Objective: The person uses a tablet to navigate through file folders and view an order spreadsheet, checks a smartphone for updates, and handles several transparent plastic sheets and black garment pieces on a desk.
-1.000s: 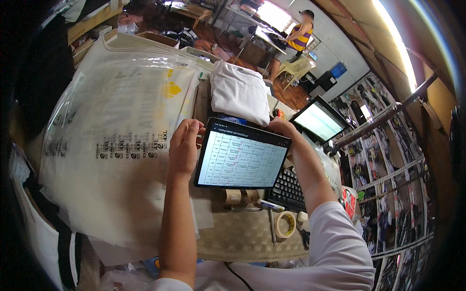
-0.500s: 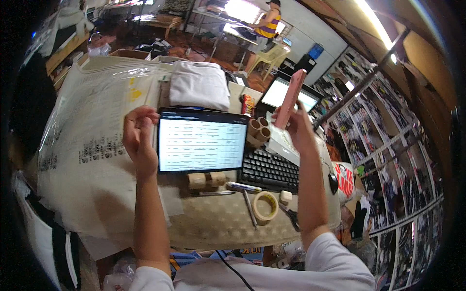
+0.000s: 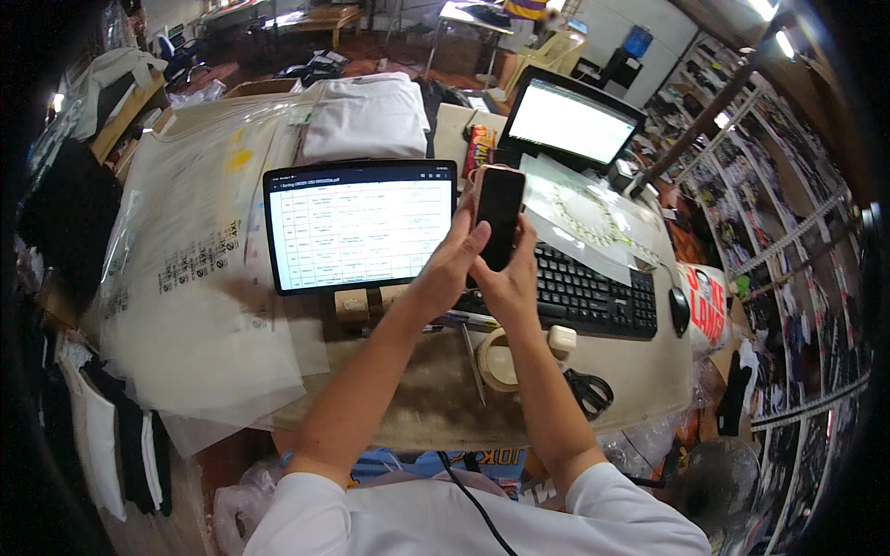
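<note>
A smartphone (image 3: 501,215) with a dark screen and a pinkish edge stands upright between my two hands, above the middle of the desk. My left hand (image 3: 449,264) grips its left side, the thumb near the front and the other fingers mostly hidden behind. Around the lower right side of the phone closes my right hand (image 3: 510,283). Just left of the hands, a tablet (image 3: 357,232) showing a table of rows leans against brown cardboard rolls (image 3: 352,307). Behind and right of my right hand lies a black keyboard (image 3: 598,298).
Below my wrists are a masking tape roll (image 3: 497,361), a white block (image 3: 561,340) and black scissors (image 3: 591,394). A mouse (image 3: 680,312) sits at the right. Farther back are a monitor (image 3: 575,120) and folded white cloth (image 3: 366,120). Clear plastic sheets (image 3: 185,324) cover the left side.
My right hand has brought the phone left and down to the middle. My left hand has left the tablet's edge and taken hold of the phone too. The view has shifted.
</note>
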`<state>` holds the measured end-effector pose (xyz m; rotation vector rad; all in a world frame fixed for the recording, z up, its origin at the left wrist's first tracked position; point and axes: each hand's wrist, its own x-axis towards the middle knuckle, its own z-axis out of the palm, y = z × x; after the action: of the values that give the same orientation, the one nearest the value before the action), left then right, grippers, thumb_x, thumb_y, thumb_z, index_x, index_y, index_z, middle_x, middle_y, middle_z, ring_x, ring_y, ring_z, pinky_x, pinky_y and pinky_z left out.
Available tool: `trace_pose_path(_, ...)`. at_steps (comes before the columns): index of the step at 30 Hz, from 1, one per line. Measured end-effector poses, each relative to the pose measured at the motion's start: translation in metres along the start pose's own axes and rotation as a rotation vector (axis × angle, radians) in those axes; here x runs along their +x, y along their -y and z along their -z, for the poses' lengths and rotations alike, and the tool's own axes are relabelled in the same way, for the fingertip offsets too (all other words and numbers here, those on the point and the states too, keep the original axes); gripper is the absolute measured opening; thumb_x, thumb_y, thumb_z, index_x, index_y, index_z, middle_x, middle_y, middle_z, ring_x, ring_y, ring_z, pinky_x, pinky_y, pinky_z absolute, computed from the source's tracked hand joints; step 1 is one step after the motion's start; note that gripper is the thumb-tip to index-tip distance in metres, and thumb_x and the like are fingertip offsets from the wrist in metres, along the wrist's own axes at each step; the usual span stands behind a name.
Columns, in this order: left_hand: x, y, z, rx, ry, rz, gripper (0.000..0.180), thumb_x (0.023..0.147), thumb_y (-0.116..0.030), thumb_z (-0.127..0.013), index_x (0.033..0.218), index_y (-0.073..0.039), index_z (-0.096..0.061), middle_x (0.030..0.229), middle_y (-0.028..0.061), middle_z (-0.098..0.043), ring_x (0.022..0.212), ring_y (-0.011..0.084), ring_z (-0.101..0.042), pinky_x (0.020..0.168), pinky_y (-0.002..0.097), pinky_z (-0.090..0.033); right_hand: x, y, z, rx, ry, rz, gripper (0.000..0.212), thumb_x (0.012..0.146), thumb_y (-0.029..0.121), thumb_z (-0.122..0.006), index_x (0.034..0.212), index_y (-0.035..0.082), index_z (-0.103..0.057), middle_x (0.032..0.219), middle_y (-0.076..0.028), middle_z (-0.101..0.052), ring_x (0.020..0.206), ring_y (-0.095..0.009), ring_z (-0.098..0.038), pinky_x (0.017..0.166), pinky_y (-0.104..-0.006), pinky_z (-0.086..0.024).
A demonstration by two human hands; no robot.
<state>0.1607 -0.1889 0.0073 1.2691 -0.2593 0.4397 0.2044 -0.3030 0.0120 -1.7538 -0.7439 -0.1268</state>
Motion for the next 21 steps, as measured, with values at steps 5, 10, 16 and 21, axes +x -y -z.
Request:
trace_pose_path(5,-0.004,0.007,-0.007,-0.095,-0.012,0.103,0.066,0.102,-0.030,-0.044,0.154,0.000,-0.016,0.152,0.0156,-0.030,0.143,0.0249,-0.030,0.118,0.0358,-0.023,-0.011,-0.009,0.008,-0.100,-0.042,-0.072,0.082,0.074,0.020,-0.083,0.138,0.002,-0.036,0.121,-0.017,-0.057,0.107,-0.027,-0.061,0.093,-0.0376,-0.049)
trace_pose_path(10,-0.012,-0.010,-0.007,-0.259,-0.064,0.165,0.066,0.099,-0.019,-0.044,0.154,-0.002,-0.011,0.147,0.0170,-0.035,0.136,0.0228,-0.041,0.110,0.0360,-0.041,-0.011,-0.012,0.010,-0.059,0.040,0.064,0.096,0.073,0.020,-0.082,0.148,0.000,-0.025,0.131,-0.022,-0.052,0.117,-0.031,-0.058,0.097,-0.0383,-0.049)
trace_pose_path(16,-0.019,-0.019,0.003,-0.291,-0.177,0.186,0.065,0.096,-0.022,-0.037,0.153,-0.003,-0.016,0.143,0.0174,-0.047,0.126,0.0262,-0.056,0.102,0.0395,-0.052,-0.010,-0.025,0.013,0.331,0.341,-0.022,0.112,0.075,0.007,-0.078,0.158,0.005,-0.002,0.142,-0.018,-0.048,0.116,-0.024,-0.059,0.096,-0.0355,-0.051)
trace_pose_path(21,-0.022,-0.017,0.012,-0.292,-0.200,0.134,0.067,0.093,-0.025,-0.039,0.153,-0.003,-0.020,0.142,0.0185,-0.047,0.126,0.0265,-0.056,0.101,0.0414,-0.053,-0.009,-0.010,0.016,0.448,0.451,-0.151,0.112,0.078,-0.010,-0.070,0.159,0.013,0.005,0.148,-0.015,-0.042,0.116,-0.018,-0.057,0.094,-0.0314,-0.053)
